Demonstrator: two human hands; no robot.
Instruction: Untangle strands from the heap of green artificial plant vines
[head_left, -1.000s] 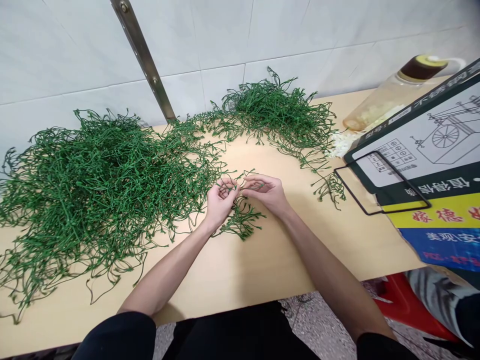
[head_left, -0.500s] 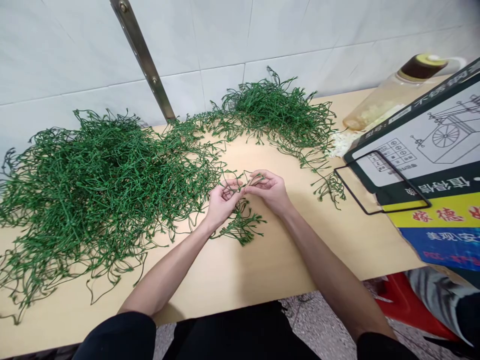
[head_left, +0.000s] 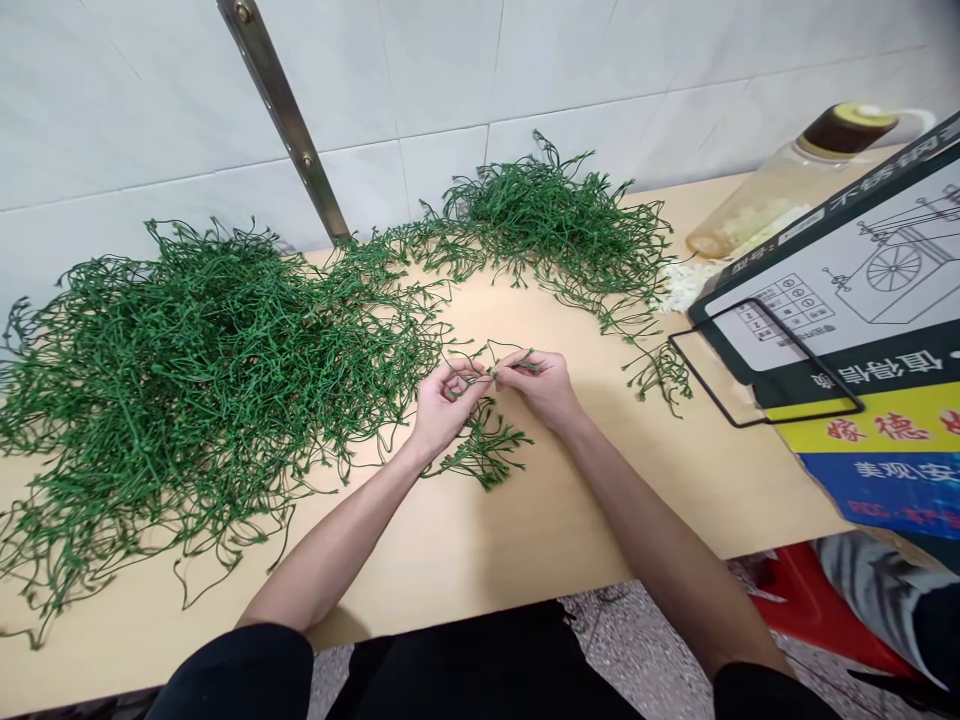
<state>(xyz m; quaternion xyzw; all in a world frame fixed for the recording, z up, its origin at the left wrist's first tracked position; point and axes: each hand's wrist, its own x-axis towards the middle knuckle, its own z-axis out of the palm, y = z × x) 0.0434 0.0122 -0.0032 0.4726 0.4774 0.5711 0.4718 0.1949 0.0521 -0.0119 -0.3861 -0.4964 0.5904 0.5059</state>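
Note:
Close together above the middle of the table, my left hand and my right hand pinch a thin green artificial plant stem between their fingertips. Both hands are closed, and their fingers partly hide the stem. A small bunch of green stems lies on the table just below them. To the left spreads a big tangled heap of the same green stems, its edge reaching my left hand. A second heap sits farther back, near the wall.
On the right stand a printed box with a black wire handle and a tilted clear bottle with a brown and yellow cap. White bits lie beside them. A metal strip runs up the tiled wall. Below is a red stool.
My right hand's fingers have curled in closer around the stem, and its fingertips have shifted slightly. My left hand has hardly moved. The heaps look the same.

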